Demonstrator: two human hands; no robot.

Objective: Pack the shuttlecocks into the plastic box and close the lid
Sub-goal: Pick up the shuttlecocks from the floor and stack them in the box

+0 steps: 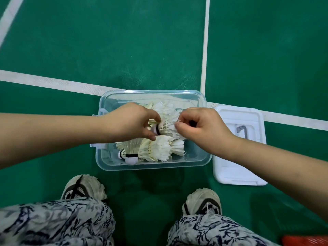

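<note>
A clear plastic box (152, 166) stands on the green court floor, with several white feather shuttlecocks (156, 148) lying inside. Both hands are over the box. My left hand (131, 121) pinches the cork end of one shuttlecock (168, 121) with thumb and fingers. My right hand (200, 126) grips the feather skirt of the same shuttlecock with curled fingers. The white lid (237, 167) lies flat on the floor just right of the box.
White court lines (53, 83) cross the floor behind the box. My two shoes (85, 188) and patterned trouser legs are at the near edge. A metal hex key (242, 129) lies on the lid. Something red (305, 241) shows at the bottom right corner.
</note>
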